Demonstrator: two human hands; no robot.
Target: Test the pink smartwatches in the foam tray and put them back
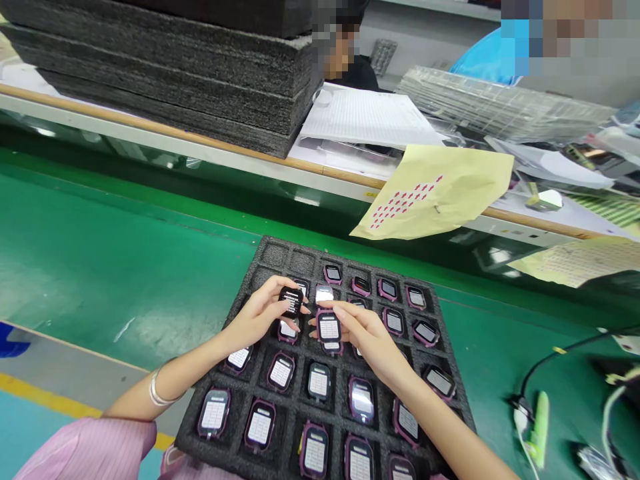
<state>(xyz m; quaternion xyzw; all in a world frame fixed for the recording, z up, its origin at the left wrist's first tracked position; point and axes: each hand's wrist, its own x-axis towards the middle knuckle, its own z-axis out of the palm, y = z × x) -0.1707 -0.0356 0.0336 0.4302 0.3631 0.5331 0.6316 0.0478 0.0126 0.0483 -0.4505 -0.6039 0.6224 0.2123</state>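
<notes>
My left hand [273,307] is closed on a dark smartwatch body [291,302] whose black screen shows lines of white text. Just to its right, my right hand [357,328] grips a purple-framed smartwatch body [329,327] with a lit white screen, fingers at its edges. Both are held above a black foam tray [305,400] with square pockets. Several more watch bodies sit in those pockets, most with purple frames and white screens, such as this one [260,425] near the front. My hands and forearms hide some of the pockets.
The tray lies on a green work surface [125,227]. Behind it, a raised shelf edge carries thick black foam slabs [190,80], papers [367,115] and stacked clear plastic trays [500,100]. A yellow sheet [435,193] hangs over the edge. Cables and a green object [540,427] lie right. People are beyond.
</notes>
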